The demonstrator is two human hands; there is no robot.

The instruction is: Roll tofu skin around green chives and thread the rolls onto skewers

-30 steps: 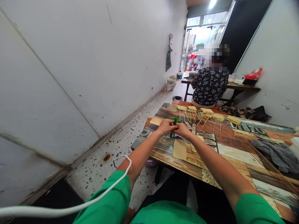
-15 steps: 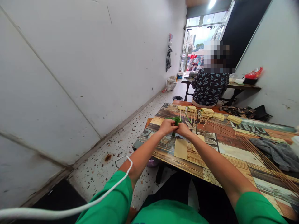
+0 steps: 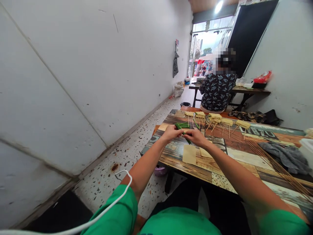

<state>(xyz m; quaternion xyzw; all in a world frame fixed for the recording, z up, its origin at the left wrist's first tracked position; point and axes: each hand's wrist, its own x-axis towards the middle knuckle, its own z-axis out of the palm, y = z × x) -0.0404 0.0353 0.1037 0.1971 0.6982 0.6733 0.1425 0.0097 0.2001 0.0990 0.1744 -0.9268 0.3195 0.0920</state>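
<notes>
Between my two hands is a small bundle of green chives (image 3: 187, 141), held just above the table. My left hand (image 3: 171, 133) pinches it from the left, and my right hand (image 3: 195, 136) grips it from the right, fingertips nearly touching. More cut chives (image 3: 183, 125) lie just beyond my hands. Below them on the table are a flat tofu-skin sheet (image 3: 189, 154) and a second pale sheet (image 3: 205, 152), partly behind my right forearm. Skewered pale yellow rolls (image 3: 215, 116) rest in a row at the far side, their sticks pointing toward me.
Long bare skewers (image 3: 276, 163) and a grey cloth (image 3: 285, 156) lie on the wood-patterned table (image 3: 171, 156) at right. A white container (image 3: 307, 148) stands at the right edge. A person (image 3: 217, 89) sits facing away at another table. A white cable (image 3: 107, 209) crosses my left arm.
The chives in my hands have turned from upright to slanting, and my hands have shifted slightly. The camera view has moved a little.
</notes>
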